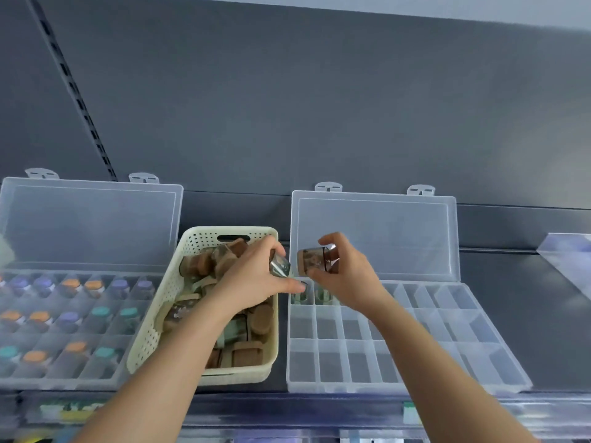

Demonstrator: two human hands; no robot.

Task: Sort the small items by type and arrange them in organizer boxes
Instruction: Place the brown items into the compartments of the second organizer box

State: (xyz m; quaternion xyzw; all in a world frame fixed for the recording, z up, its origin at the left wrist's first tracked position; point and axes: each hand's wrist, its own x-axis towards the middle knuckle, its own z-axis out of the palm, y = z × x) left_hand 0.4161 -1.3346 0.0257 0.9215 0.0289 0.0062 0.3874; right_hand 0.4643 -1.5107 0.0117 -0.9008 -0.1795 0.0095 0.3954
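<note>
On dark grey shelf (543, 314), grey panel (319, 107) behind: left clear plastic organizer box (64, 383) mostly filled; right clear plastic organizer box (479, 359) nearly bare, two vials (321, 295) in; cream perforated basket (144, 340) between, full of corked vials (248, 354). Left hand (252, 279) pinches clear glass vial (280, 266); right hand (347, 273) pinches brown corked vial (315, 259) above right box.

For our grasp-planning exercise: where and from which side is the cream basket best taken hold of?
Probably by the cut-out handle in the far end wall of the basket, reached from the far side. Its side walls slope outward, and corked jars fill it.
</note>
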